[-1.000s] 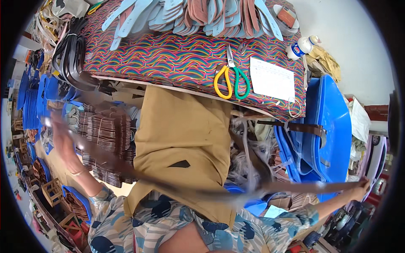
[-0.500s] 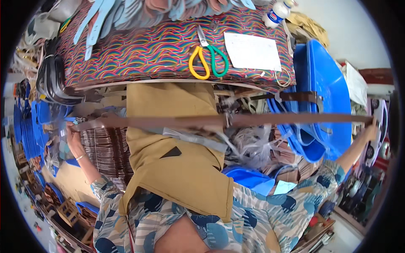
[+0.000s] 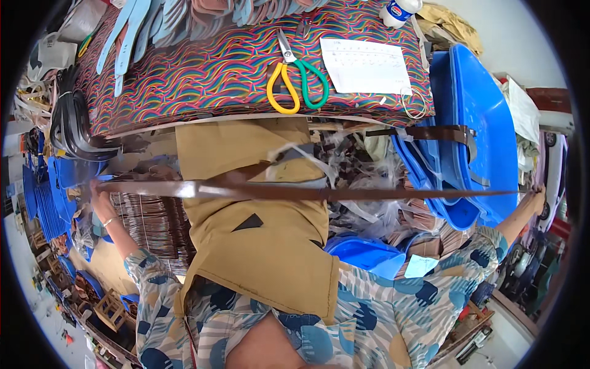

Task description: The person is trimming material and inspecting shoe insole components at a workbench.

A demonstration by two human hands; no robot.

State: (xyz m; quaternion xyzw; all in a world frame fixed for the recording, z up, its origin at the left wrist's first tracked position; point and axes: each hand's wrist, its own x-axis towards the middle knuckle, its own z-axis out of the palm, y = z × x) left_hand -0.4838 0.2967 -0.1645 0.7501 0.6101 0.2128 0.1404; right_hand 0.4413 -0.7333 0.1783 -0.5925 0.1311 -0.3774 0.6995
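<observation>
A long brown belt [image 3: 283, 192] is stretched straight across in front of my body, level with my lap. Its left end is in my left hand [image 3: 103, 198], fingers closed on it, with a bracelet at the wrist. Far out to the right, my closed right hand [image 3: 536, 200] holds the other, thin-looking end. Behind the belt's middle a shorter brown strip [image 3: 246, 170] slants up to the right; I cannot tell whether it belongs to the same belt. A tan apron [image 3: 264, 252] covers my front below the belt.
Scissors [image 3: 297, 80] with yellow and green handles and a paper sheet [image 3: 367, 66] lie on the patterned tabletop [image 3: 203, 80]. Light-blue strips [image 3: 132, 37] are heaped at its far edge. Blue tubs [image 3: 482, 135] stand right; stacked brown straps [image 3: 150, 224] lie left; black straps [image 3: 77, 123] hang beside the table.
The belt has turned from its flat face to a narrower, more edge-on look. My right hand has come down a little; the slanting brown strip now shows behind the belt.
</observation>
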